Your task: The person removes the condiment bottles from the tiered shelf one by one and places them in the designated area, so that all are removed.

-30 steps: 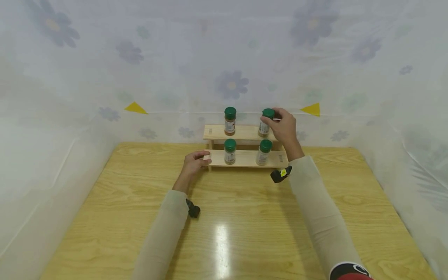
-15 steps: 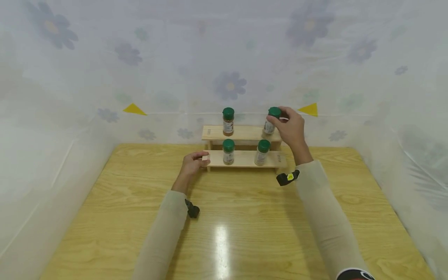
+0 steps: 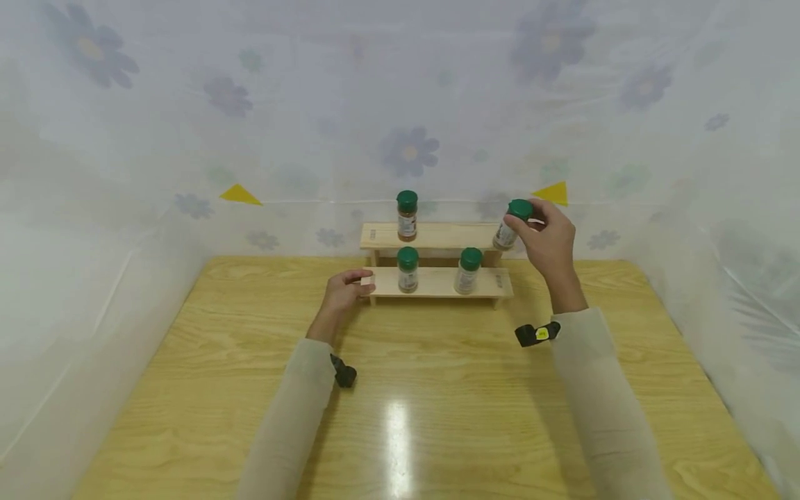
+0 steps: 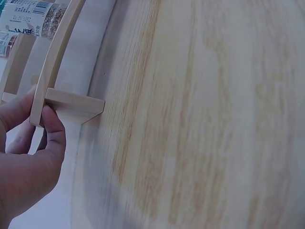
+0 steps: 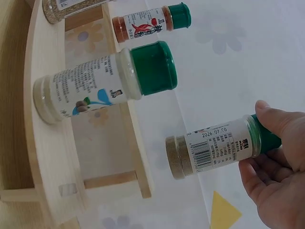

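My right hand (image 3: pixel 550 239) grips a green-capped spice jar (image 5: pixel 209 150) of brownish powder by its cap end. In the right wrist view the jar is off the rack, beyond the right end of the upper shelf. My left hand (image 3: pixel 342 290) pinches the left end of the lower shelf of a two-step wooden rack (image 4: pixel 52 57), thumb and fingers on either side of the board. On the lower shelf stand two more green-capped jars, a left jar (image 3: pixel 408 271) and a right jar (image 3: pixel 467 272). A jar with red-orange contents (image 3: pixel 407 217) stands on the upper shelf's left part.
The rack stands at the back of a wood-grain table (image 3: pixel 400 375), close to a flowered plastic sheet (image 3: pixel 312 104). Two yellow triangles, a left triangle (image 3: pixel 241 194) and a right triangle (image 3: pixel 553 194), are stuck on the sheet.
My right hand has moved the spice jar to the right, from the upper shelf to past its right end, and tilted it. My left hand keeps its grip on the rack.
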{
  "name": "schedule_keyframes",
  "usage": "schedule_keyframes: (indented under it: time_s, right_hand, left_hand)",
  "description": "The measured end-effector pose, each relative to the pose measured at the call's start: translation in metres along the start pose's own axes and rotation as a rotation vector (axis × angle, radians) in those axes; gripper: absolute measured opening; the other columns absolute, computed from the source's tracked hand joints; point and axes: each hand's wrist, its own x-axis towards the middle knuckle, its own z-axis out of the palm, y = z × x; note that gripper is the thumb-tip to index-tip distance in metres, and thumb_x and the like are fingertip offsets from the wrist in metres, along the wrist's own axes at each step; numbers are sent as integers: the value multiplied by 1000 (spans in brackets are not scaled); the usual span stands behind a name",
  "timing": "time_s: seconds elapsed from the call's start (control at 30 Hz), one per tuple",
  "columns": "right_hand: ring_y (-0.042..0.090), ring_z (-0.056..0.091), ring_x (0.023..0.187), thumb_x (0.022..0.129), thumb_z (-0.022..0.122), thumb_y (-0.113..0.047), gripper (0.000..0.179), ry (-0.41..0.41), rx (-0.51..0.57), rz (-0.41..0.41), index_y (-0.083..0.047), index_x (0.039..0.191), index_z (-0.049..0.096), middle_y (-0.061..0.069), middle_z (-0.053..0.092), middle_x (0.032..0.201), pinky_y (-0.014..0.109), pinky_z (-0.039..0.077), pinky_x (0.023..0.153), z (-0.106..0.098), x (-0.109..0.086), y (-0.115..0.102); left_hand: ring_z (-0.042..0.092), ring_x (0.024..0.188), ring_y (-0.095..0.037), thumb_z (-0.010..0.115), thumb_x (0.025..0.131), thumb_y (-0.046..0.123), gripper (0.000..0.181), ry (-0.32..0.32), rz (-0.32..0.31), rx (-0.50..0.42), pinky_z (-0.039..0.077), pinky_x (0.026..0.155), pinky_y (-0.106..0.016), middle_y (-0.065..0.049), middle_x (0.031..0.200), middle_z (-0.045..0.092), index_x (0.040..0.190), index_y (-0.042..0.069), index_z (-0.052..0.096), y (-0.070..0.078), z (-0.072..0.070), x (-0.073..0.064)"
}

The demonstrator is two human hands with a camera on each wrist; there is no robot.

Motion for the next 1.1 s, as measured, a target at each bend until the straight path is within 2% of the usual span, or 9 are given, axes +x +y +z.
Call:
schedule_keyframes:
  time_s: [0.23,0.47,0.7,0.8,0.87,1.1]
  right_hand:
    - [14,56,107,88,68,-30,47,31,-18,-8,-4,126,59,13,62,118,14,45,88,-13,-12,10]
    - [0,53,100,87,69,-31,47,74,-47,26,-5,125,59,13,62,117,9,44,84,-25,-22,23]
    - [21,58,107,88,67,-35,52,49,-72,84,-4,128,56,15,60,119,6,43,81,-32,-36,35]
    - [19,58,105,88,68,-32,51,44,-77,86,-2,128,56,16,60,119,5,43,79,-34,-45,39]
    - [15,58,103,88,68,-30,50,47,-79,86,-2,128,56,17,60,119,4,42,78,-36,-50,42]
    - [-12,47,91,89,67,-28,48,81,-101,131,-3,127,57,13,59,118,4,43,79,-48,-67,58]
  left_hand:
    - [58,80,-9,67,87,3,35,-2,-4,-6,52,74,-24,-11,128,53,122,2,63,2,1,0]
    - [59,81,-10,67,87,4,35,-1,-3,-3,52,73,-23,-11,130,53,121,3,63,0,2,1]
    - [58,85,-10,66,88,5,37,-6,1,7,51,89,-35,-12,134,51,125,4,61,1,1,-2]
    - [58,87,-11,66,88,5,35,1,5,16,53,85,-32,-10,131,52,123,4,62,0,1,-1]
    - [58,88,-12,66,88,5,34,1,4,16,53,86,-33,-10,131,53,122,4,63,0,1,-1]
    - [60,86,-11,66,88,4,35,0,2,2,53,86,-33,-10,132,53,122,3,62,0,1,-3]
